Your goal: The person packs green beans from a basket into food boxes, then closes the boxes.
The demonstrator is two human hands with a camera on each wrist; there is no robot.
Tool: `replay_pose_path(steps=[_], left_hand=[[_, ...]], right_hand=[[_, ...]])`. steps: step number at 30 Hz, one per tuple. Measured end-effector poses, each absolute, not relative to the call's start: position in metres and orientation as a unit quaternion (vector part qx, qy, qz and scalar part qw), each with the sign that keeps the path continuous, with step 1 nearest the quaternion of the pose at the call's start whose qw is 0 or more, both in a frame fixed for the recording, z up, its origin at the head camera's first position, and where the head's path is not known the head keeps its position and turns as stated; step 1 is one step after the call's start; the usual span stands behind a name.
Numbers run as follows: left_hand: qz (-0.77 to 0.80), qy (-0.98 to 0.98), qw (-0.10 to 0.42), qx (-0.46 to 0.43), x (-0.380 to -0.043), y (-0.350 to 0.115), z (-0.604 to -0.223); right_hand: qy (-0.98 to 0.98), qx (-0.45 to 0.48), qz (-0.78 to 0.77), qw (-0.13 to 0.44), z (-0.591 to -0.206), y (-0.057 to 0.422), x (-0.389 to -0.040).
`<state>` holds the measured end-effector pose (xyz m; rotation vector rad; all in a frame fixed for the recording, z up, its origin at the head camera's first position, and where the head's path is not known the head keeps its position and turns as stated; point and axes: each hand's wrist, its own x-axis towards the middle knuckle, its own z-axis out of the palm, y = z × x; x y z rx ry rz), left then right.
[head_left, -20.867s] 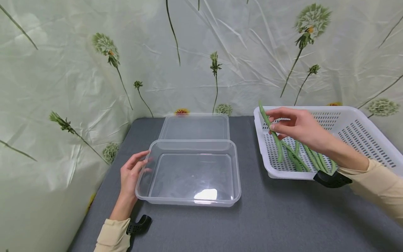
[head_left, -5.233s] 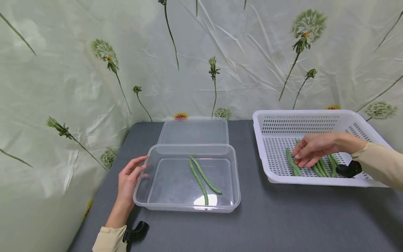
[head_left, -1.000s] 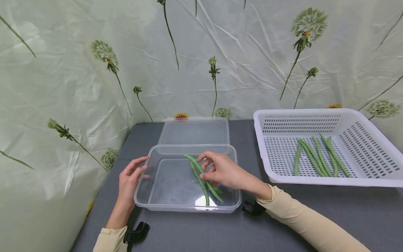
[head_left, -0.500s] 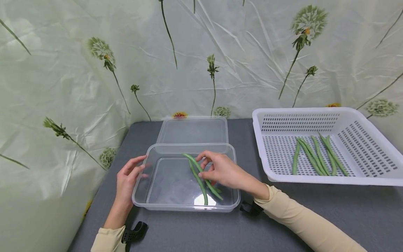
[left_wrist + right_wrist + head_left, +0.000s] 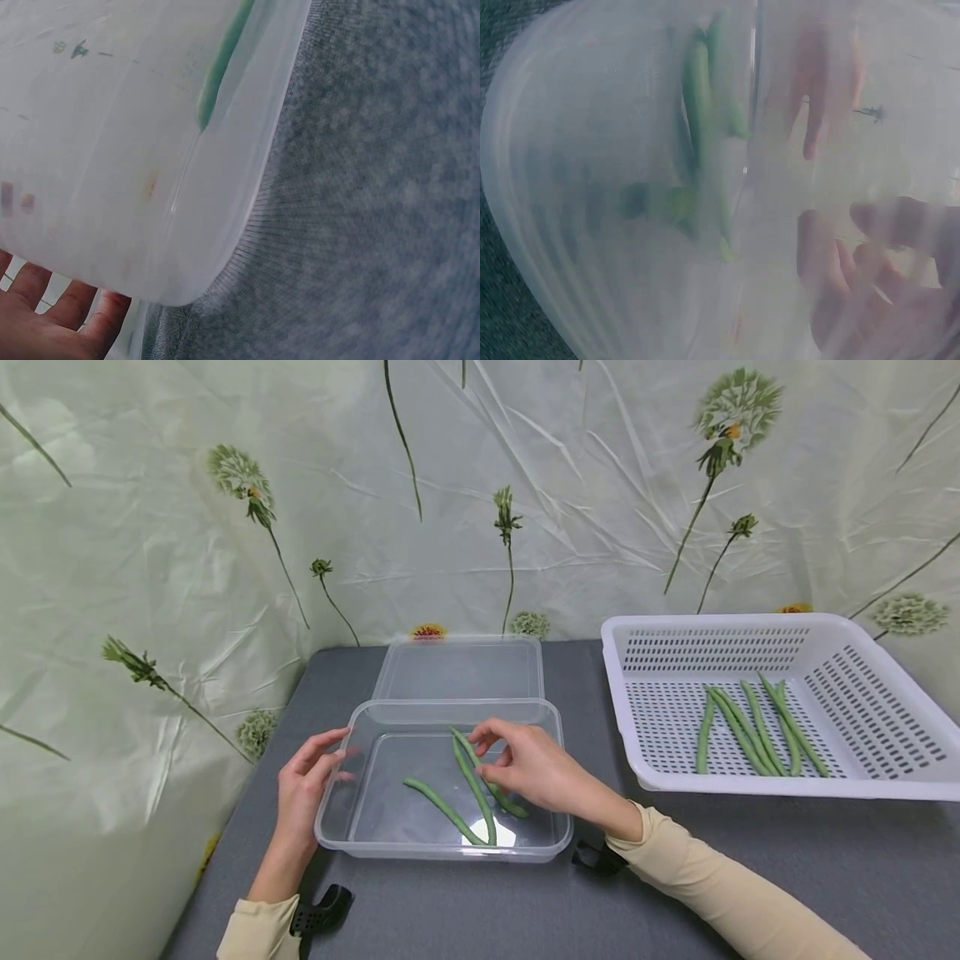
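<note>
Three green beans lie in the clear plastic container: one slanting bean (image 5: 442, 808) at the left, a middle bean (image 5: 474, 785), and a right-hand bean (image 5: 512, 806) partly hidden by the right hand. The right hand (image 5: 536, 768) hovers inside the container (image 5: 375, 850) above them, thumb and fingers apart and holding nothing. At the container's left side, the left hand (image 5: 303, 785) rests its extended fingers against the outer wall. Through that wall the left wrist view shows a bean (image 5: 217, 79), with the left hand (image 5: 67, 322) below. The right wrist view is hazy through the plastic.
A white perforated basket (image 5: 750, 783) stands at the right with several green beans (image 5: 738, 727) in it. Behind the container lies a clear lid (image 5: 461, 668). The grey table (image 5: 480, 910) meets a flower-printed sheet (image 5: 450, 560) at the back.
The right hand has let go of its green bean, which has dropped to the container's left floor. Earlier, the container held no beans, and more lay in the basket. The left hand stayed put.
</note>
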<state>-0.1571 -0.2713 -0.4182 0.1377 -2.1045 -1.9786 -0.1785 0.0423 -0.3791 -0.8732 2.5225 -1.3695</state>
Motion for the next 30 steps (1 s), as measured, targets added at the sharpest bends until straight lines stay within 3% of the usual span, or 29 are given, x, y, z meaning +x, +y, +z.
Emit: replay_pose_path(steps=[11, 19, 30], left_hand=[[-0.680, -0.721, 0.127, 0.041, -0.156, -0.271, -0.416], [-0.685, -0.716, 0.128, 0.040, -0.157, -0.272, -0.418], [-0.683, -0.718, 0.127, 0.044, -0.158, -0.271, -0.418]], right_hand=[[0.789, -0.293, -0.537, 0.056, -0.384, 0.046, -0.177], [0.727, -0.277, -0.628, 0.014, -0.383, 0.046, -0.171], [0.691, -0.283, -0.665, 0.026, -0.377, 0.060, -0.159]])
